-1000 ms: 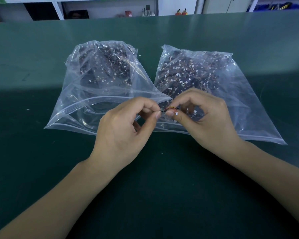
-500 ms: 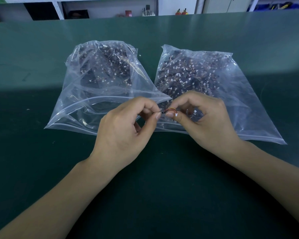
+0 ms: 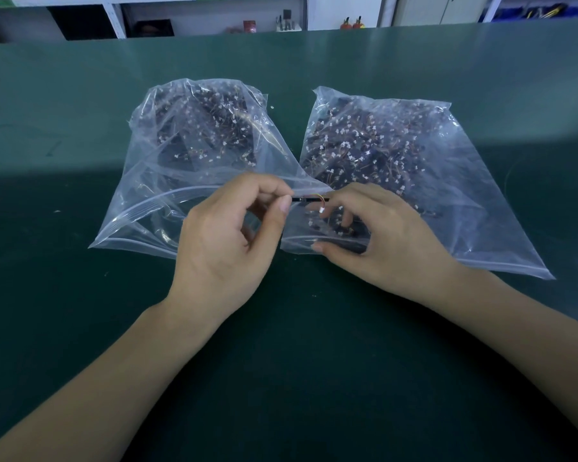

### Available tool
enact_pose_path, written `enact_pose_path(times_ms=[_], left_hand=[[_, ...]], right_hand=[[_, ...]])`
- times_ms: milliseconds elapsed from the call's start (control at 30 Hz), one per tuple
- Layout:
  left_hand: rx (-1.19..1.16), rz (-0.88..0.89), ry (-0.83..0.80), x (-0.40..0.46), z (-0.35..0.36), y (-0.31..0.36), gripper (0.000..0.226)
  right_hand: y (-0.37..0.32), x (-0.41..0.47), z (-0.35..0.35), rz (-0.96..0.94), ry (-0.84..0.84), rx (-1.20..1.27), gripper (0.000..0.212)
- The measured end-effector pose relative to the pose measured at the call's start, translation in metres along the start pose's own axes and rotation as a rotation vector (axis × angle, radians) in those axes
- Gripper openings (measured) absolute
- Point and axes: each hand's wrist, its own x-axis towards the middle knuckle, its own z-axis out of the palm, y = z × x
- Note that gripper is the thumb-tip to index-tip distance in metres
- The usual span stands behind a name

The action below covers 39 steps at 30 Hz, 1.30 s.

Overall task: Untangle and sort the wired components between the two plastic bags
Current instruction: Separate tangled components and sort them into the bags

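Two clear zip bags lie side by side on the green table, the left bag (image 3: 167, 208) and the right bag (image 3: 447, 201), both filled with dark wired components with small white connectors. My left hand (image 3: 227, 248) pinches one wired component (image 3: 309, 199) between thumb and index finger, level above the gap between the bag mouths. Its orange wire and white connector hang at the right end. My right hand (image 3: 384, 241) sits at the right bag's mouth with fingers loosely curled. Its index tip is by the component's end and its thumb rests on the bag's near edge.
The green table (image 3: 281, 361) stretches wide all round the bags. White shelving with small items (image 3: 281, 21) stands beyond the table's far edge.
My right thumb has let go of the component and dropped to the right bag's near edge. My left hand keeps its pinch and has barely moved.
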Motion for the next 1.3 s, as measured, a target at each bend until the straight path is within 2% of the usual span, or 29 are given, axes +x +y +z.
enact_pose_path(times_ms=[100, 233, 400, 667, 933, 1100, 1200, 1300], left_hand=[[0.022, 0.067, -0.074, -0.002, 0.003, 0.001, 0.007], [0.088, 0.101, -0.155, -0.002, 0.003, -0.003, 0.010], [0.252, 0.090, -0.138, -0.001, 0.002, -0.005, 0.008], [0.378, 0.100, -0.240, -0.001, 0.007, 0.008, 0.024], [0.474, 0.197, -0.310, -0.003, 0.011, 0.006, 0.007], [0.575, 0.204, -0.400, -0.003, 0.011, 0.008, 0.036], [0.564, 0.179, -0.385, -0.004, 0.011, 0.008, 0.033], [0.465, 0.109, -0.250, -0.004, 0.010, 0.009, 0.019]], right_hand=[[0.001, -0.001, -0.002, 0.009, 0.061, 0.041, 0.023], [0.001, -0.001, -0.003, 0.032, 0.102, 0.083, 0.017], [-0.001, -0.001, -0.003, 0.016, 0.095, 0.087, 0.015], [-0.003, -0.001, -0.003, 0.008, 0.099, 0.088, 0.014], [-0.002, -0.002, -0.002, 0.027, 0.051, 0.069, 0.012], [-0.002, -0.001, -0.002, 0.036, -0.017, 0.044, 0.014], [-0.003, -0.001, -0.003, 0.029, -0.044, 0.018, 0.021], [-0.002, 0.000, -0.002, 0.051, -0.062, -0.001, 0.025]])
